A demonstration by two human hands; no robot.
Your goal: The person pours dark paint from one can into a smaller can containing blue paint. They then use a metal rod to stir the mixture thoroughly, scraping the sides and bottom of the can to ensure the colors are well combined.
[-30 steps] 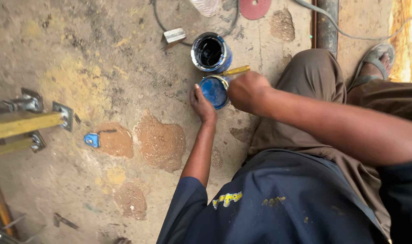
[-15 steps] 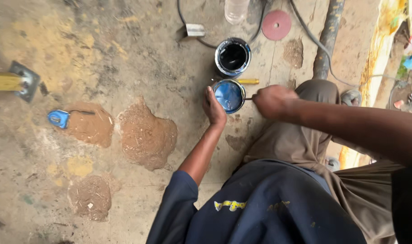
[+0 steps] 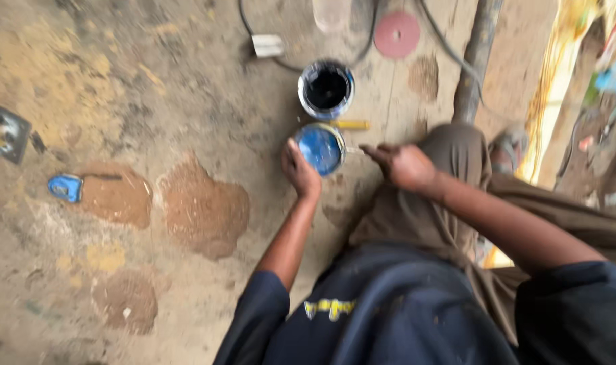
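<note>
**Two hands at a small tin of blue paint on a rough floor**

Nearest to me is the person's dark blue shirt and brown trousers, one knee drawn up on the right. From there both arms reach out to the floor ahead.

The left hand (image 3: 300,169) is cupped against the side of a small round tin of bright blue paint (image 3: 320,149), fingers wrapped on its wall to steady it. The tin stands upright on the cracked, patched concrete floor (image 3: 186,101), just in front of the raised knee. The right hand (image 3: 402,165) is pinched narrow at the tin's right rim, around something thin that I cannot make out through the blur; it may be a stick or brush handle.

Just beyond stands a second round tin with a dark inside and a blue-smeared rim (image 3: 326,88), also upright, close to the first but apart. A short yellow stick (image 3: 352,125) lies between them. Farther off are a red disc (image 3: 397,34), a black cable with a pale plug (image 3: 267,46), and, well to the left, a small blue fitting (image 3: 66,187).

As I judge it, the risk is a spill: the floor is uneven, so a hard push at the rim could tip the open tin if the left hand loosens. The near knee could also catch it.
</note>
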